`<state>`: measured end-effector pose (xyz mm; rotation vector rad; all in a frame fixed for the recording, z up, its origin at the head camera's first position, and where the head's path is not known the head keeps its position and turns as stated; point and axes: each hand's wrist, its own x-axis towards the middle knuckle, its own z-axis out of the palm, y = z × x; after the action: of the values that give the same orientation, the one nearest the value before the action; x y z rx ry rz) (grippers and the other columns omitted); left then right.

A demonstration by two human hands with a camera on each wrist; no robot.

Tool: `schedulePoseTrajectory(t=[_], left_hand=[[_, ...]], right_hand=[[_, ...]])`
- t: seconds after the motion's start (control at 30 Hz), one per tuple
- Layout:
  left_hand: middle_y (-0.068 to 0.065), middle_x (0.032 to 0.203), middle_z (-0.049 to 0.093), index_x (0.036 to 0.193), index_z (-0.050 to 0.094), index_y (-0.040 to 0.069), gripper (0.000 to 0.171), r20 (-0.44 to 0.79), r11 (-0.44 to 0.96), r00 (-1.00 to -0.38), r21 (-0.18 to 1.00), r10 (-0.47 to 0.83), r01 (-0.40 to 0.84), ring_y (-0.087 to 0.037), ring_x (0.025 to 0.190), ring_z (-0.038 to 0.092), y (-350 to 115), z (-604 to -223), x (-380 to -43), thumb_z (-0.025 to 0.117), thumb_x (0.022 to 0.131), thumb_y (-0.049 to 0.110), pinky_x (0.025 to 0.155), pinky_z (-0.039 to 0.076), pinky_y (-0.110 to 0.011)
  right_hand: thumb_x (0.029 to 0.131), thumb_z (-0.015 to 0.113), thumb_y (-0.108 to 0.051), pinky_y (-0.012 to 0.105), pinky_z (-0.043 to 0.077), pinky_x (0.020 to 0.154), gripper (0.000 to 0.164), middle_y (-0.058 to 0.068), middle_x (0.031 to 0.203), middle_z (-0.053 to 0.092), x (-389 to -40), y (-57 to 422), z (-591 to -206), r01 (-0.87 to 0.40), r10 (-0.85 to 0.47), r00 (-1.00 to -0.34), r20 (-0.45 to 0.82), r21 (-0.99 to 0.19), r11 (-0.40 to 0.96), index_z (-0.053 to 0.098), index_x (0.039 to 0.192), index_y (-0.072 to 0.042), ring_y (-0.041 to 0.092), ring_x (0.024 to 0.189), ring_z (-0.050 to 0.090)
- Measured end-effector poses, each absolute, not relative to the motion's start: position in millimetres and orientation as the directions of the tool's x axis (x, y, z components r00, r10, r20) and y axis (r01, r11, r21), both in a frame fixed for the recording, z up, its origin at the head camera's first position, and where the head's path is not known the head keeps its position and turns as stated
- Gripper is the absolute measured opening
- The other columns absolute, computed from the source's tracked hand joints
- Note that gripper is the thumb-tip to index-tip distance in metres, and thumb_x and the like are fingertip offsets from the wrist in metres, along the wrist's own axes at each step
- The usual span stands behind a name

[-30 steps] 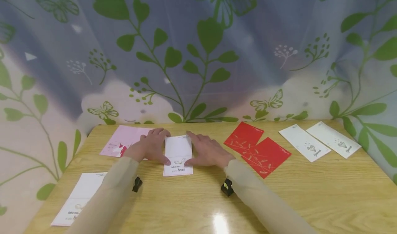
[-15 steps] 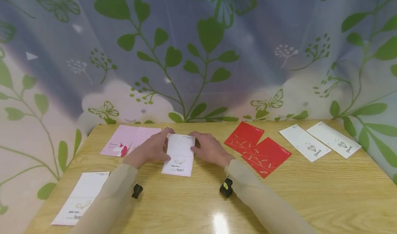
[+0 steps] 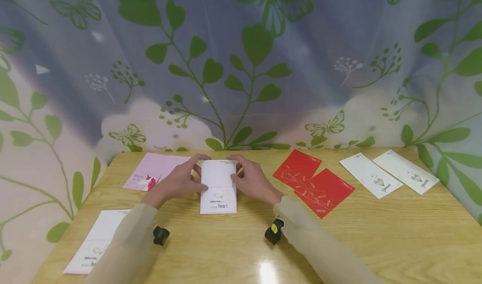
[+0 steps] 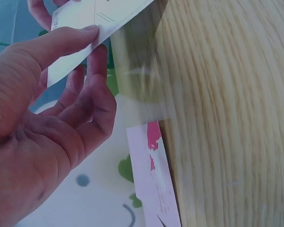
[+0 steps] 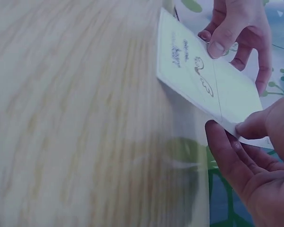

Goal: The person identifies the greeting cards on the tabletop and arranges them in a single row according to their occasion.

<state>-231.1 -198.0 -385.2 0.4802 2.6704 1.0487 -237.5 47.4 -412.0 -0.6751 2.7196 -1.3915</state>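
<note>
Between both hands is a white greeting card (image 3: 219,179) with a crease across its middle, a small winged drawing and the words "take me... heart". My left hand (image 3: 180,181) pinches its left edge, thumb on the printed face and fingers behind. At the opposite edge my right hand (image 3: 253,179) pinches it the same way. In the right wrist view the card (image 5: 199,71) is tilted and lifted over the table, its shadow falling on the wood. The left wrist view shows my left thumb (image 4: 61,45) on top of the card (image 4: 104,19), fingers curled below.
A matching white card (image 3: 94,246) lies at the front left, partly under my left sleeve. Behind my left hand lie pink cards (image 3: 150,169). Two red cards (image 3: 297,169) overlap right of centre, and two white cards (image 3: 370,175) lie farther right. A patterned curtain (image 3: 241,66) hangs behind the wooden table (image 3: 226,250).
My hands, first beside the card on the table, now pinch its edges and raise it. The right thumb has moved up along the edge.
</note>
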Motion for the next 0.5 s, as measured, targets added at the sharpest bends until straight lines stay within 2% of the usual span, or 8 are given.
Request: schedulePoseTrajectory(t=[0.5], left_hand=[[-0.016,0.107,0.06,0.146,0.045,0.019,0.065,-0.029,0.651,-0.919,0.714,0.394,0.257,-0.019,0.074,0.065,-215.4,-376.2,-215.8,0.077,0.09,0.015,0.068,0.052,-0.033]], right_hand=[[0.095,0.064,-0.002,0.025,0.058,0.058,0.046,0.014,0.104,0.064,-222.9,36.3,-400.7,-0.335,-0.408,-0.899,0.157,-0.847,0.412,0.057,0.14,-0.013,0.017,0.079,0.065]])
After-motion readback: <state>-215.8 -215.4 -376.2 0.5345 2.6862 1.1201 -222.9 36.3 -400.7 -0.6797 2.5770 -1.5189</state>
